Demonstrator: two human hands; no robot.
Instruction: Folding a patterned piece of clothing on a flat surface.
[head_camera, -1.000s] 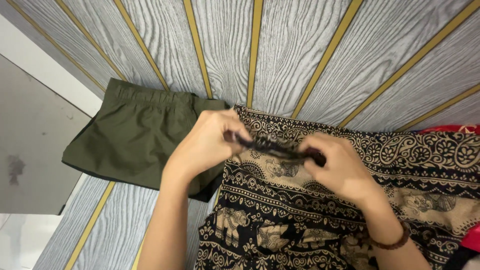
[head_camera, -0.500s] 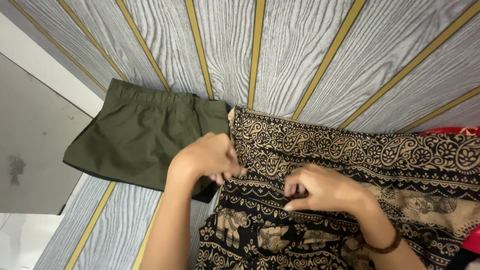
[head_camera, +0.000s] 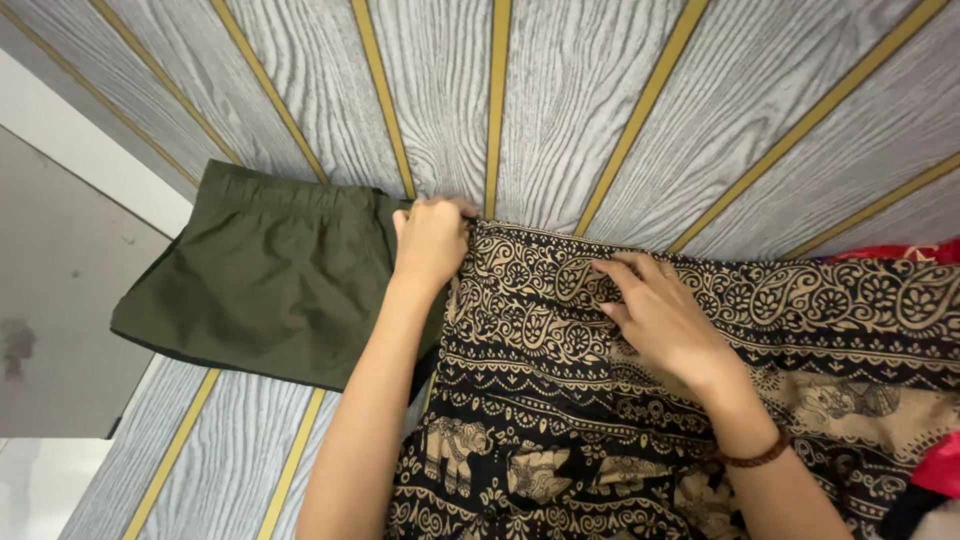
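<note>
Already the black-and-cream patterned garment (head_camera: 700, 400), printed with paisley bands and elephants, is spread over the grey wood-grain table (head_camera: 600, 90) with its brass-coloured inlay strips. It covers the lower right of the view, and its far edge runs roughly level across the middle. The left hand (head_camera: 432, 240) is placed at the garment's far left corner; its grip is closed on that corner, fingers curled over the cloth edge, thumb side toward the olive shorts. The right hand (head_camera: 655, 305) is laid flat and open on the paisley border further to the right, palm down, nothing being gripped, only pressed. A brown beaded bracelet (head_camera: 757, 458) is worn on that wrist.

Just beside the patterned garment, to its left, a pair of olive-green shorts (head_camera: 265, 275) is seen folded flat, its near corner partly hidden under the left forearm. This piece can be judged finished and set aside. The patterned piece is judged to be at an early stage: its top edge is being aligned and smoothed, while no completed fold of the body can be made out, and the near part runs out of view. Red cloth (head_camera: 900, 250) shows at the right edge, apparently more laundry not yet handled, though how much cannot be told.
</note>
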